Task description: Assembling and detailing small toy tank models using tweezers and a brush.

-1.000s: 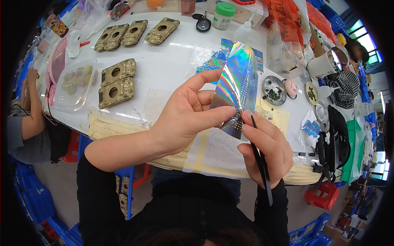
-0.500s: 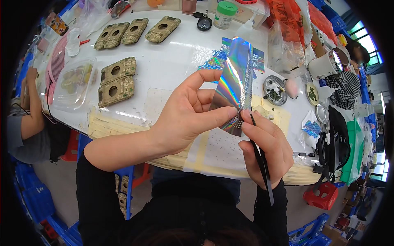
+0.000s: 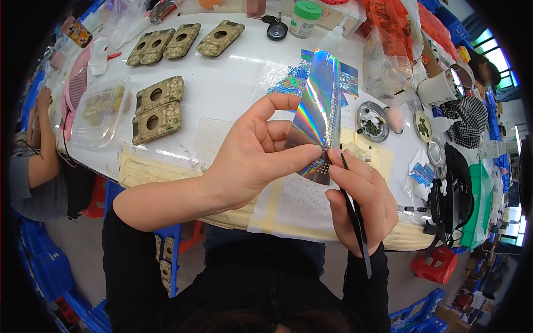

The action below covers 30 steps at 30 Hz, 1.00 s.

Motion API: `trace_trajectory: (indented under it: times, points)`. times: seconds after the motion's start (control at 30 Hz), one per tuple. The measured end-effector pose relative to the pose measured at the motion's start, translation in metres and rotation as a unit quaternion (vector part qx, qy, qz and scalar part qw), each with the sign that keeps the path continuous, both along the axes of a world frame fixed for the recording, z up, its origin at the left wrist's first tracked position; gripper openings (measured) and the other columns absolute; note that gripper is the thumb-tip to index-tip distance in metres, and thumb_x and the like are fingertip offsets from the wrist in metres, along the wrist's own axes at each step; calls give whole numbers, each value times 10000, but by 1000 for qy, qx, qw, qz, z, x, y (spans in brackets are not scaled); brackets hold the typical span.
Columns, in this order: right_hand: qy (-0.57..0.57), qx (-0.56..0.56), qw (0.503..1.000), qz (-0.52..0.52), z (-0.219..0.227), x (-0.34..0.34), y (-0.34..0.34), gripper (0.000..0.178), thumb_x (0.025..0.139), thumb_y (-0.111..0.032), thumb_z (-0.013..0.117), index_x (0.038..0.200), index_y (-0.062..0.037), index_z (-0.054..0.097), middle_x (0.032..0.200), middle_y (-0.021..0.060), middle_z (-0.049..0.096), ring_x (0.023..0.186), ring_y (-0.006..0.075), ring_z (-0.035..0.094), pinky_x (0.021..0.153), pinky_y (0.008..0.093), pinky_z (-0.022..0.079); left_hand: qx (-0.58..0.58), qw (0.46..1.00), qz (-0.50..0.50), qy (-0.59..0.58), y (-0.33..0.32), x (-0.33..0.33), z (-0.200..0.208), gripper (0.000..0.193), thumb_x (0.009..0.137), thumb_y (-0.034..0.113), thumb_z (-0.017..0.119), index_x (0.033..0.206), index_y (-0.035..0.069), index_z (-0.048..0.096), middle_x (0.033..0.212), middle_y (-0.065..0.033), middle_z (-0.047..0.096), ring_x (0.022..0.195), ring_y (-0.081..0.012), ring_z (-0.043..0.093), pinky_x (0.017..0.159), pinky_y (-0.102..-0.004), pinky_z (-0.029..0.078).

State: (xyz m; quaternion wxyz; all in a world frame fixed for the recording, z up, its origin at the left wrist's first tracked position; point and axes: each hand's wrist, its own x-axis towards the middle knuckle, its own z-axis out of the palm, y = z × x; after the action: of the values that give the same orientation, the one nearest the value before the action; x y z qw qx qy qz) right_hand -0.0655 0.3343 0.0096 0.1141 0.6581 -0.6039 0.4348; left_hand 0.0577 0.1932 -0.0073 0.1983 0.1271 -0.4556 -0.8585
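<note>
A shiny rainbow-coloured holographic sheet (image 3: 317, 94) is pinched in my left hand (image 3: 255, 152), its thumb lying near the sheet's lower part. Small squares in rows show along the right edge and bottom of the sheet. My right hand (image 3: 363, 205) is closed around black tweezers (image 3: 358, 233), which slant down across the palm. The right thumb and forefinger meet the sheet's lower right edge, close to the left thumb tip. Whether those fingertips pinch a tiny piece I cannot make out. Under the hands lies a white paper (image 3: 294, 208) with dark specks.
Camouflage tank hull parts (image 3: 158, 94) with round holes stand at the left and back. More holographic sheets (image 3: 291, 83) lie behind my hands. A round metal tin (image 3: 373, 123) with small dark pieces, a green-lidded jar (image 3: 305, 19) and a clear plastic box (image 3: 100, 111) surround the work spot. Another person sits at left.
Very little differs. My right fingers have shifted slightly along the sheet's edge, and the tweezers with them; my left hand holds the sheet in nearly the same place.
</note>
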Motion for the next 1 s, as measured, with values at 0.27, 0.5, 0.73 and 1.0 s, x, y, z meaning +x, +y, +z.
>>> trace_trajectory:
  times: [0.27,0.5,0.73,1.0]
  points:
    - [2,10,1000,2,1,-1,-1,247,759,-63,733,975,6,636,945,162,680,869,305,677,787,379,568,-3,1000,3,-9,1,0,0,542,839,-50,616,1302,6,339,1004,-131,665,932,-154,646,842,-293,518]
    - [-2,-17,1000,9,-3,0,-1,286,768,-120,740,1002,4,631,970,165,678,888,306,674,792,382,565,40,999,-18,-7,1,1,1,521,853,-25,610,1302,27,352,999,-124,668,910,-155,649,808,-298,518]
    - [-66,-10,997,33,-5,-1,3,315,780,-150,731,1030,4,617,984,172,678,913,304,672,814,381,555,44,999,-20,5,1,1,2,516,853,-25,610,1301,20,357,978,-125,668,892,-153,651,790,-295,525]
    - [-30,-3,999,35,-3,-4,2,349,780,-170,733,1051,9,605,978,174,680,911,309,673,817,382,551,33,999,-17,16,0,1,2,561,841,-44,615,1324,7,334,949,-126,669,865,-149,652,751,-284,538]
